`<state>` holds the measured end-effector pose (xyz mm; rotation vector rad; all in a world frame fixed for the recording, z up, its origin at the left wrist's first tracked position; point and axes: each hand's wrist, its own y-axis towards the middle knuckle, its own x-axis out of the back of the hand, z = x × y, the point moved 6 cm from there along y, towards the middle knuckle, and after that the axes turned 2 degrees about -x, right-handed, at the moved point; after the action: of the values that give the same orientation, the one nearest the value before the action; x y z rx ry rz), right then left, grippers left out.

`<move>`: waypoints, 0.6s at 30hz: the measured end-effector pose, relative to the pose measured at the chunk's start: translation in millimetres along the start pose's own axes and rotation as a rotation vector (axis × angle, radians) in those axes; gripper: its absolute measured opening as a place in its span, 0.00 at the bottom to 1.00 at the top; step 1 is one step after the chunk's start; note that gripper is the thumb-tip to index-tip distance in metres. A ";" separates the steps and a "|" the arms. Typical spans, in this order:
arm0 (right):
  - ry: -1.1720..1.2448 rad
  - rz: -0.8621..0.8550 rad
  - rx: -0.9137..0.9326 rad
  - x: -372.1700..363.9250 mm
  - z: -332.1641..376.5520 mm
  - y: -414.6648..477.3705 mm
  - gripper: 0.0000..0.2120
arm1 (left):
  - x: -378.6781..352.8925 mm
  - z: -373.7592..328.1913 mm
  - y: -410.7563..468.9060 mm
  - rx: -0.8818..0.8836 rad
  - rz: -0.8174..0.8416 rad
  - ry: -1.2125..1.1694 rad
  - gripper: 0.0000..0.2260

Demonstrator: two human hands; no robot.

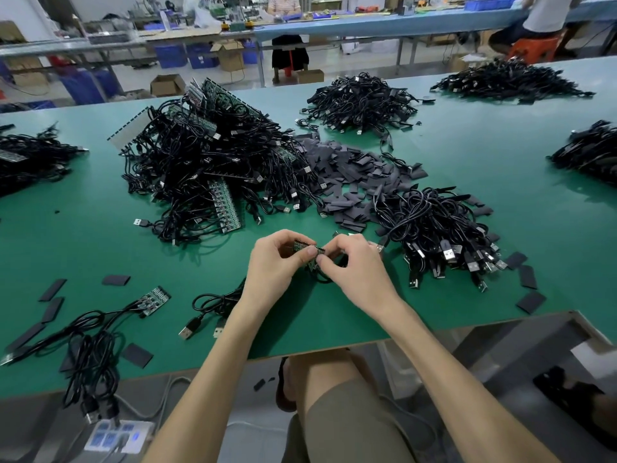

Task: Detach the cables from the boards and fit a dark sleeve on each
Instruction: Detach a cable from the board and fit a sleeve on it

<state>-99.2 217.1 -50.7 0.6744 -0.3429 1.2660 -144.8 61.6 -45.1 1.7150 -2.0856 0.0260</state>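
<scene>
Board sits at the near middle of the green table, pinched tight by both the left hand and the right hand, and I think a crooked snap could crack it or rip its cable.

I see a matt green table, glossy black plastic cables, dull grey sleeves, shiny metal plugs.
</scene>
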 end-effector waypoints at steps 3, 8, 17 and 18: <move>-0.011 0.016 -0.030 -1.7 -3.2 1.3 0.05 | -0.1 0.6 -1.7 -0.010 -0.045 0.075 0.05; -0.016 0.005 -0.015 -1.8 -1.6 2.7 0.07 | -4.3 -0.5 -5.5 -0.033 -0.068 0.173 0.09; 0.005 0.024 -0.045 -4.0 1.4 1.5 0.09 | -5.9 -8.8 -11.1 -0.072 -0.161 0.226 0.04; 0.013 0.026 -0.045 -4.9 2.8 1.1 0.09 | -4.9 -8.9 -10.2 -0.072 -0.176 0.227 0.04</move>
<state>-101.3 211.8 -51.2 0.6251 -0.3690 1.2835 -131.7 66.3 -41.4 1.7576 -1.7480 0.0864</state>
